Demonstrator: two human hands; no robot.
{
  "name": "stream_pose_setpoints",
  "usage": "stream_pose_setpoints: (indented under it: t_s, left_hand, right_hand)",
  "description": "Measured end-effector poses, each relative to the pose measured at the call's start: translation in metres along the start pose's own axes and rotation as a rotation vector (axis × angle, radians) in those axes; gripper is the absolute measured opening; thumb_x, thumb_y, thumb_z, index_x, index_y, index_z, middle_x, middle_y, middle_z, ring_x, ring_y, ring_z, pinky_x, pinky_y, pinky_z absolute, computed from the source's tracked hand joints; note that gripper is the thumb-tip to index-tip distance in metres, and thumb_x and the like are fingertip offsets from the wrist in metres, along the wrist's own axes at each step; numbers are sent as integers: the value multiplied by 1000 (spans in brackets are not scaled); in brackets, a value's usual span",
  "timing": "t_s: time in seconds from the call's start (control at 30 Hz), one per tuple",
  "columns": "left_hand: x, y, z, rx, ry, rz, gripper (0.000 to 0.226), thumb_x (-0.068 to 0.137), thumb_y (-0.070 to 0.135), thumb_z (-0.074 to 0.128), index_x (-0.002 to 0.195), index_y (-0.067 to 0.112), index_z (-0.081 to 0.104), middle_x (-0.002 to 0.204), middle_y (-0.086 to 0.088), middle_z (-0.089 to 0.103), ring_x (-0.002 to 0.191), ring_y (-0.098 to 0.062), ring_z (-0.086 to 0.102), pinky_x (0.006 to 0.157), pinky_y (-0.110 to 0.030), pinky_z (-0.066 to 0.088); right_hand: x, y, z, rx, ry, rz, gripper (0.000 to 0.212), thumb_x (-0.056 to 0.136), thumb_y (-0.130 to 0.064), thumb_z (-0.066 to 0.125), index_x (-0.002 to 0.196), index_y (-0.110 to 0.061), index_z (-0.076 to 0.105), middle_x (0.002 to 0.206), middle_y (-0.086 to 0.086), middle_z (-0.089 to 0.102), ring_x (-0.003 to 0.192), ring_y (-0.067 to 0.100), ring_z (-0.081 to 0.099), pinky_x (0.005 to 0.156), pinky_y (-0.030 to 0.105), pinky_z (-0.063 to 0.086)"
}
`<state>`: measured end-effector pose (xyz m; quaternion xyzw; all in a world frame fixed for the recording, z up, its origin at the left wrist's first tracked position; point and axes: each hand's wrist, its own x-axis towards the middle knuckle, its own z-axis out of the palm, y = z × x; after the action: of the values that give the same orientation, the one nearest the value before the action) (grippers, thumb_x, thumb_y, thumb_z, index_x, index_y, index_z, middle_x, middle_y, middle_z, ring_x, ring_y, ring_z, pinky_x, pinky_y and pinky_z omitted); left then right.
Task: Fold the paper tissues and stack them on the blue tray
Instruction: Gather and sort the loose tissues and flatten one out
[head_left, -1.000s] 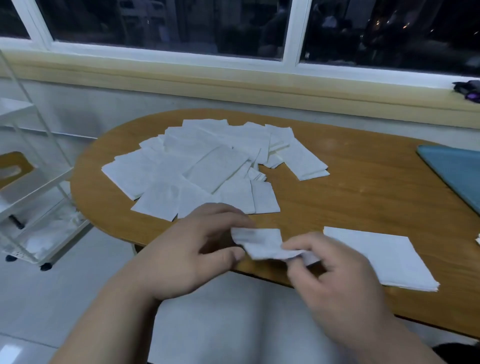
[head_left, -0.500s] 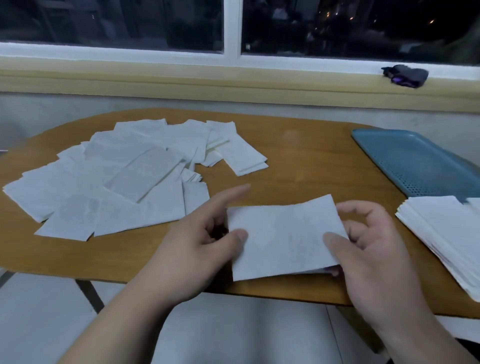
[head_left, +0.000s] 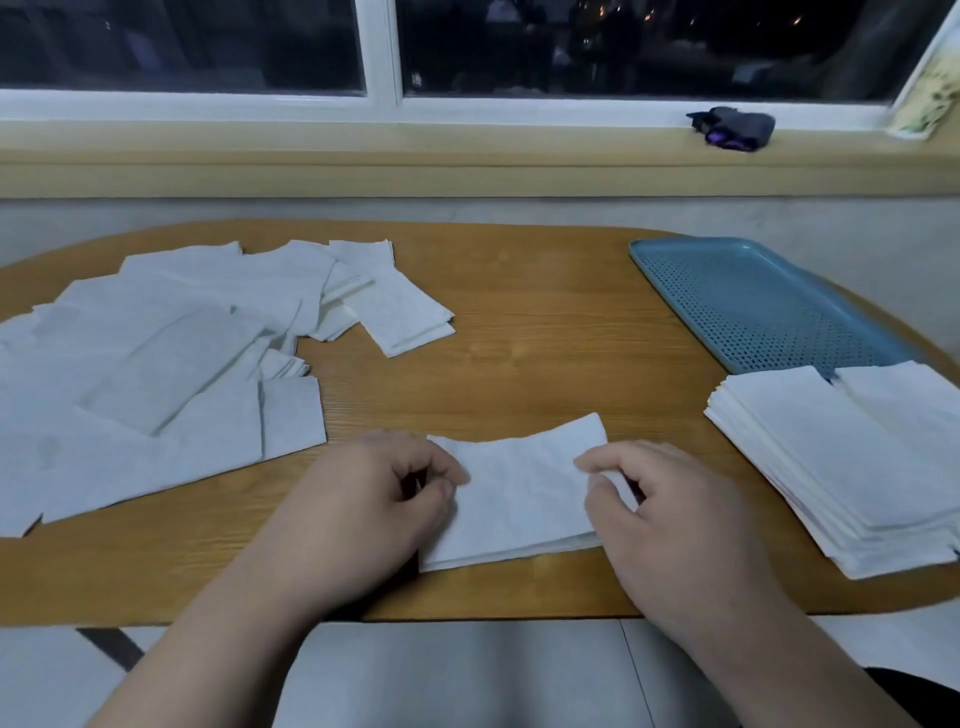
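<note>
A white paper tissue (head_left: 519, 493) lies near the front edge of the wooden table, its far edge curling up. My left hand (head_left: 363, 499) pinches its left side and my right hand (head_left: 670, 514) pinches its right side. Several unfolded tissues (head_left: 171, 358) are spread over the table's left part. At the right a stack of folded tissues (head_left: 841, 467) rests on the near end of the blue perforated tray (head_left: 753, 301).
The oval wooden table (head_left: 540, 338) stands below a window ledge with a dark bundle (head_left: 735, 127) on it. One folded tissue (head_left: 400, 309) lies apart at the pile's right edge. White floor shows below the table's front edge.
The tissue went from crumpled between my hands to spread out, then lowered onto the table with both hands pinching its sides. The view has swung right, bringing the tray and stack in.
</note>
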<state>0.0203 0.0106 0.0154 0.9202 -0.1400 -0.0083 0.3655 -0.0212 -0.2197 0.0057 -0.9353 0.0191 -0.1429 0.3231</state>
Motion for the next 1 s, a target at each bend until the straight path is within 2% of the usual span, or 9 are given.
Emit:
stream_pose_setpoints:
  t_s: [0.07,0.17,0.23,0.33,0.53,0.67,0.77,0.83,1.0]
  left_hand:
    - [1,0,1,58,-3,44,15,89,31,65,87,43,73,98,39,60,99,9,55,79,-6,41]
    - [2,-2,2,114,-9,80,16,88,30,66,89,43,74,103,44,55,101,8,53,83,-8,41]
    - [2,-5,1,137,-4,98,15,87,29,67,90,41,75,95,38,61,100,6,54,86,-10,41]
    - [2,-8,4,192,16,140,14,86,29,69,93,39,76,83,24,63,94,0,55,88,-23,44]
    - [-2,-9,5,208,49,141,13,87,34,69,98,39,74,86,19,49,99,-1,50,83,-16,42]
    - [-8,-13,-10,140,36,71,11,90,40,63,98,43,70,89,18,49,95,1,49,75,-13,39]
    - [-17,-25,-29,137,40,11,10,90,42,61,97,46,68,93,19,51,95,2,51,78,-18,43]
    - [-27,-37,-44,136,62,-38,9,89,43,61,96,46,67,94,20,53,93,4,52,75,-16,42]
    - [-57,-73,-84,148,154,-157,7,89,41,61,94,43,67,96,21,57,95,12,51,67,-10,38]
  right_hand:
    - [2,3,1,-63,-16,-27,24,94,-24,55,106,-33,74,88,-39,53,105,-13,46,73,2,36]
    - [4,6,5,-128,-43,-50,25,94,-25,54,110,-32,74,86,-38,50,101,-6,47,74,2,36]
    - [4,7,8,-157,-58,-53,26,95,-26,54,112,-31,73,84,-36,49,97,-4,46,73,3,35]
    - [5,8,10,-213,-86,-49,25,95,-28,54,112,-32,72,81,-29,47,91,0,44,69,7,33]
    - [3,4,12,-267,17,-46,19,87,-28,62,102,-27,73,93,-16,47,92,4,42,74,24,38]
    - [0,-10,21,-193,85,-152,22,84,-30,55,96,-25,74,92,-16,50,92,3,42,74,26,40]
    - [-3,-33,37,-142,45,-266,29,87,-36,47,94,-26,73,91,-20,49,92,1,42,74,20,40]
    - [-4,-54,50,-91,22,-343,28,86,-38,45,91,-28,71,90,-23,48,92,0,43,75,16,38]
    - [2,-109,91,-126,-117,-465,32,85,-45,40,90,-31,68,91,-20,52,94,7,46,77,28,49]
